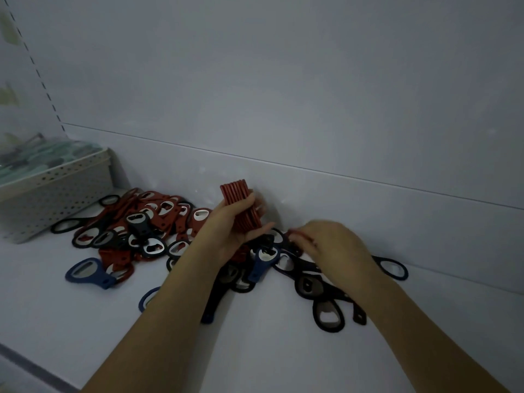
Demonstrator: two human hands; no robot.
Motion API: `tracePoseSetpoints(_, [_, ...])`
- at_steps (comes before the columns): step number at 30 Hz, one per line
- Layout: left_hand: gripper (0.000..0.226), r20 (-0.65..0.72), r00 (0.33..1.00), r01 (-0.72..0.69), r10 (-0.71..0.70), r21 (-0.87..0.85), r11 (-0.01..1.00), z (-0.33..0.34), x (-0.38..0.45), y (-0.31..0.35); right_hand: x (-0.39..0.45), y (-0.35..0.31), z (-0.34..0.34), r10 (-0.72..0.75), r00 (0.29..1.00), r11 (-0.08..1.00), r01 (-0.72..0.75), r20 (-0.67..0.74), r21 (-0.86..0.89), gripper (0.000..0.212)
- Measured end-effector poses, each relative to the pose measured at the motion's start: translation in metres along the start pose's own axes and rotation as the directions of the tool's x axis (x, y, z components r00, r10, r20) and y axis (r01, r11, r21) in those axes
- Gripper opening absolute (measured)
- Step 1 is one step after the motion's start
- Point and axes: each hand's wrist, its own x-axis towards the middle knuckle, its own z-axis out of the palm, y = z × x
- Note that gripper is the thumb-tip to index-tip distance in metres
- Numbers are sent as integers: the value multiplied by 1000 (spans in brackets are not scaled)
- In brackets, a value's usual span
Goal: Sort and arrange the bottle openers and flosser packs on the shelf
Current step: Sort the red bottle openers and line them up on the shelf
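Observation:
A loose pile of red, black and blue bottle openers (147,222) lies along the back of the white shelf (255,350). My left hand (226,231) holds a stack of red bottle openers (238,197) upright above the pile. To its right, my right hand (331,248) reaches down into the black openers (312,285), its fingertips pinched on a red opener (296,234), though the hand is blurred. One blue opener (88,272) lies apart at the front left. Flosser packs (42,154) with teal contents fill a basket at the left.
A perforated white basket (54,199) stands at the left end of the shelf, touching the pile. The shelf's white back wall (312,109) rises right behind the openers. The shelf's front edge (34,367) runs across the lower left.

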Motion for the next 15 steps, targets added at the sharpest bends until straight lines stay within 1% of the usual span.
tracePoseSetpoints(1, [28,8,1000,26,-26,32,999,1,-1,-2,2,4,-3,33,993,999,-30,-112,29,29])
tracePoseSetpoints(2, [29,16,998,52,-52,56,997,3,-2,-3,2,6,-6,94,966,992,-71,-240,102,24])
tracePoseSetpoints(3, [32,27,996,81,-83,70,994,4,-3,-5,1,8,-9,166,918,975,-99,-359,198,20])
tracePoseSetpoints(4, [34,43,992,118,-122,78,990,5,-4,-7,0,8,-12,218,861,957,-96,-460,273,18])
tracePoseSetpoints(5, [36,62,984,163,-169,85,983,7,-6,-9,-1,8,-13,226,815,951,-65,-533,303,18])
tracePoseSetpoints(6, [37,86,972,209,-217,89,974,9,-8,-11,-3,5,-13,194,801,954,-19,-567,300,20])
tracePoseSetpoints(7, [41,113,960,247,-256,89,965,11,-9,-13,-3,1,-12,137,820,957,36,-556,288,24])
tracePoseSetpoints(8, [45,145,949,271,-280,82,959,13,-9,-15,-2,-4,-9,72,865,957,80,-497,279,27])
tracePoseSetpoints(10, [48,181,940,285,-290,50,957,15,-10,-19,-1,-10,0,-48,950,968,120,-309,219,37])
tracePoseSetpoints(11, [46,171,944,282,-282,25,959,16,-10,-19,-1,-10,4,-101,966,977,141,-237,158,48])
tracePoseSetpoints(12, [44,149,951,273,-270,2,962,16,-9,-18,-2,-9,7,-137,971,981,161,-194,111,60])
tracePoseSetpoints(13, [42,130,957,261,-258,-11,965,15,-9,-17,-2,-8,8,-152,971,979,174,-184,108,66])
tracePoseSetpoints(15, [32,110,968,231,-226,-38,972,13,-7,-10,-2,-5,4,-106,962,967,159,-250,200,64])
